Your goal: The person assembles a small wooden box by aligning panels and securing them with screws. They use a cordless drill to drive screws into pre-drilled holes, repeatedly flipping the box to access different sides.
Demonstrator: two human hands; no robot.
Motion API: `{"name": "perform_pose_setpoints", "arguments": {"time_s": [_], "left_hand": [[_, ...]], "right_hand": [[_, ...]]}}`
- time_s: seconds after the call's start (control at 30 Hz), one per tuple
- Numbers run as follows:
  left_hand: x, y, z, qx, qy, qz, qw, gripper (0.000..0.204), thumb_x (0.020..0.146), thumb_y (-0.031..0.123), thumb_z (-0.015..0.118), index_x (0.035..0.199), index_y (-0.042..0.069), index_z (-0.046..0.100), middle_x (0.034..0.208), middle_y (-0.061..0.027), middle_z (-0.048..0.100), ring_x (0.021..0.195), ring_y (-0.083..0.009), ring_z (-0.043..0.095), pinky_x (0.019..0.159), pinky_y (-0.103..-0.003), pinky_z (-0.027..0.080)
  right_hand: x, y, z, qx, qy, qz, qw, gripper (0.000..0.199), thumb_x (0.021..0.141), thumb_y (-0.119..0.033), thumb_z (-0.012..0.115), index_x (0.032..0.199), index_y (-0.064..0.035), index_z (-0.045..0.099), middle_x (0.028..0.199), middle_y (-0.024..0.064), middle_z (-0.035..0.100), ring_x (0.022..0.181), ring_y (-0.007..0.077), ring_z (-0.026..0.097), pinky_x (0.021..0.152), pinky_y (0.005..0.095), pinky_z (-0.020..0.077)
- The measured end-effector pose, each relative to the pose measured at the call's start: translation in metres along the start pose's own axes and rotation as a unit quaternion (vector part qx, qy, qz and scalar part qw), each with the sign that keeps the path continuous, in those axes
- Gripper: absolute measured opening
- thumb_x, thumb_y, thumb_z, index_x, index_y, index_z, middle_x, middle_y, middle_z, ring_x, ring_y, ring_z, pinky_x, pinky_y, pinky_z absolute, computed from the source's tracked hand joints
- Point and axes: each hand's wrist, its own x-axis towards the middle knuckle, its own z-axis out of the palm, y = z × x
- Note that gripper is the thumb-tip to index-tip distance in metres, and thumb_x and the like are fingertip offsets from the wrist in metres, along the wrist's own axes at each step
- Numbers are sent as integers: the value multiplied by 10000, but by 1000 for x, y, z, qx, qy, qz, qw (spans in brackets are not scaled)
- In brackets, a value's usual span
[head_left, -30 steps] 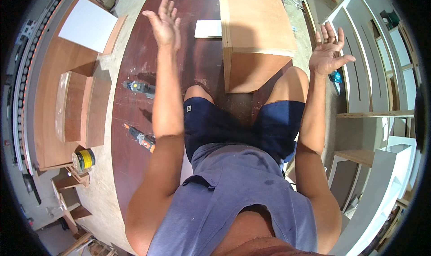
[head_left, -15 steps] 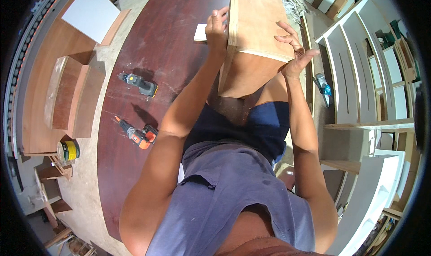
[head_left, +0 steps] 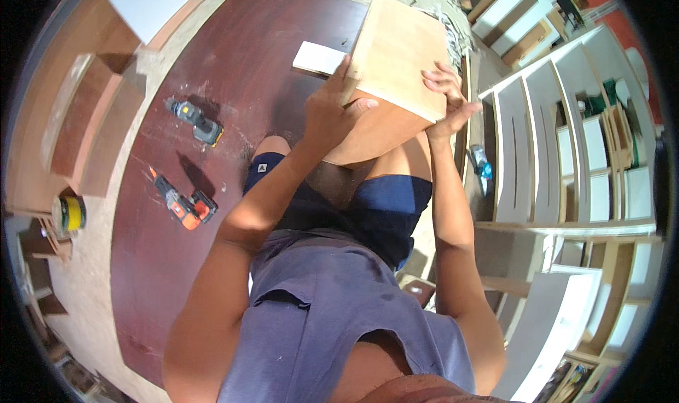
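A light plywood box is tilted above my thighs, its far end over the dark red tabletop. My left hand grips its near left corner, the thumb lying across the near face and the fingers along the left side. At the right side, my right hand steadies the box, with fingertips on the top face and the thumb pointing away from it. A small white board lies on the table just beyond my left hand. The underside of the box is hidden.
Two cordless drills lie to the left on the table: a grey and yellow drill and an orange and black drill. White shelving stands at the right. A blue power tool is beside it. Wooden cabinet parts stand at far left.
My left hand has come nearer and now wraps the box's near left corner, thumb on the near face. The box has turned slightly. The whole view has shifted.
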Motion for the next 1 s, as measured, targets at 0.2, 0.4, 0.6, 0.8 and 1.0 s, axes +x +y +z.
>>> {"name": "perform_pose_setpoints", "arguments": {"time_s": [0.2,0.4,0.6,0.8,1.0], "left_hand": [[13,-22,-17,-161,-33,19,986,723,893,316,741,1418,-92,458,1266,-311,615,1106,-343,676,912,-371,535],[16,-37,-15,-248,-22,49,967,610,955,278,679,1383,-114,490,1273,-311,616,1131,-270,668,947,-334,517],[17,-36,-15,-216,-9,59,975,599,930,244,706,1389,-79,496,1312,-282,595,1155,-274,663,932,-330,530],[-8,-7,8,-118,64,-13,991,594,902,215,725,1430,45,511,1407,-209,552,1218,-291,624,966,-369,533],[-11,-12,35,-29,190,78,978,712,719,111,860,1378,98,590,1280,-203,639,1070,-313,695,814,-357,600]], "right_hand": [[-9,-4,12,-26,43,-37,998,1040,971,-695,-47,761,-8,704,963,136,710,1212,331,505,1154,508,259],[-9,-12,20,0,59,-21,998,1017,964,-714,-20,751,-8,681,936,124,687,1180,320,505,1159,532,245],[-8,-7,18,21,42,-20,999,1043,940,-740,-52,751,-13,672,961,133,679,1216,336,493,1172,546,216],[12,27,0,69,-2,-17,997,1073,944,-749,-25,836,25,710,1129,184,673,1338,386,455,1186,568,186],[26,-18,-20,-141,-59,59,986,500,1021,-420,545,1086,38,733,1316,256,586,1304,399,516,1031,503,458]]}}
